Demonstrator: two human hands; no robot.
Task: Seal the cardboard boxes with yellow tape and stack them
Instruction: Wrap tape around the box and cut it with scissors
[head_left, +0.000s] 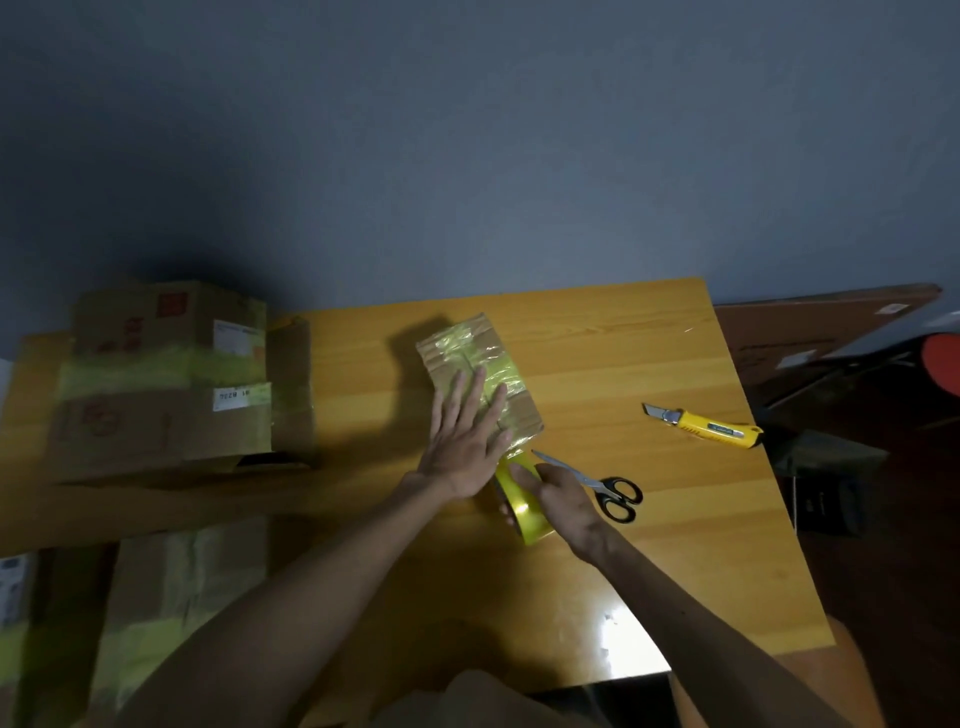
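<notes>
The left hand (465, 436) lies flat, fingers straight and spread, pressing on the small cardboard box (462, 340) mid-worktop (623, 353). Just beside the box's near end, the right hand (558, 499) curls round the yellow tape roll (525, 514). Scissors (618, 496) lie beside that hand. 2 taped boxes (166, 374) sit stacked at the left.

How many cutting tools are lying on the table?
2: black-handled scissors beside the right hand, and a yellow utility knife farther right, near the edge of the table.
</notes>
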